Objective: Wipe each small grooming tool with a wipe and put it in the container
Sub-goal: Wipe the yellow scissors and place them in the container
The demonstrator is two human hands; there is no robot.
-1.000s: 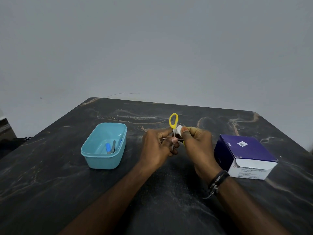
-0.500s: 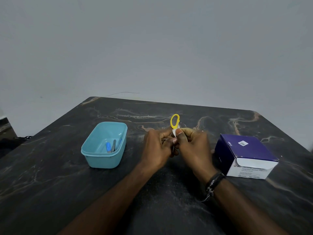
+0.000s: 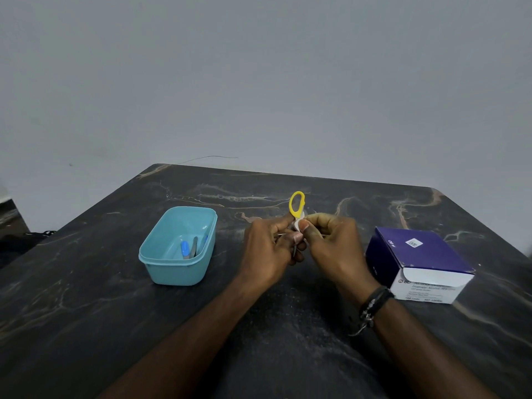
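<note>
Surroundings: purple-and-white carton (image 3: 417, 263) right of the hands; teal plastic container (image 3: 178, 246) left, rounded rectangle, blue-handled tool (image 3: 184, 249) and a grey metal one inside.
Table (image 3: 86, 312): dark marbled slab, pale veins.
Scissors (image 3: 296, 204): small, held above table centre; yellow oval loop points up and away, long axis near upright, blades hidden by fingers.
Left hand (image 3: 269, 249): curled, gripping the scissors.
Right hand (image 3: 331, 243): pinching a white wipe (image 3: 296, 225) against them.

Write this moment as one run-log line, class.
stage: wiping | left hand: holds yellow-handled scissors | right hand: pinches wipe on scissors | container: tools already inside
</note>
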